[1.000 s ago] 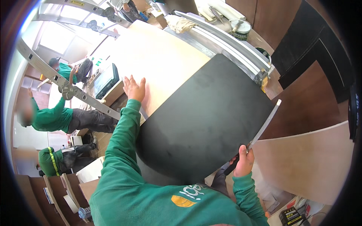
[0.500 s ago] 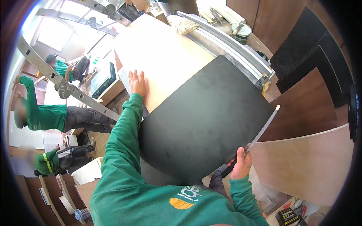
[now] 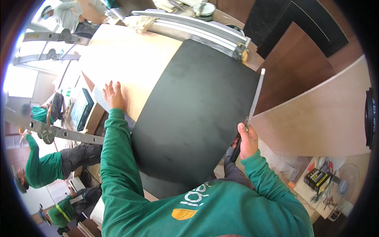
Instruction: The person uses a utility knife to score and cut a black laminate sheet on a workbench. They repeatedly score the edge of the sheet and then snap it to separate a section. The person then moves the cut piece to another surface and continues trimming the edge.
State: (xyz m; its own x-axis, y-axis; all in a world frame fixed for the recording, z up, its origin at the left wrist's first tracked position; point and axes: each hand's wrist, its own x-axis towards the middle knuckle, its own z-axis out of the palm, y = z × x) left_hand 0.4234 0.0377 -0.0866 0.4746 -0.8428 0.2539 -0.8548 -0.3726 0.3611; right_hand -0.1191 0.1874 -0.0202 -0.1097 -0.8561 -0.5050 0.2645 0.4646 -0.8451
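Note:
My left hand [image 3: 115, 97] rests open on a pale wood board [image 3: 130, 55], fingers spread, just left of a black sheet [image 3: 193, 106]. The black sheet covers the near part of the work surface and reaches almost to my body. Beyond its right edge, my right hand [image 3: 248, 142] is closed round the black handle of a long, flat metal file [image 3: 257, 93]. The file's blade slants up and away along that edge, its light tip near the sheet's far right corner. Whether blade and edge touch, I cannot tell.
Long white rails [image 3: 189, 29] lie along the board's far side, near a tub [image 3: 204, 11]. Black panels [image 3: 304, 23] and a curved pale panel [image 3: 316, 118] stand at right. A ladder [image 3: 75, 135] and several people are at left. A black-and-yellow box [image 3: 317, 179] sits lower right.
My view has turned, so the board and sheet appear further left. The file now points more steeply away from me. My left hand stays flat on the board, and my right keeps its grip.

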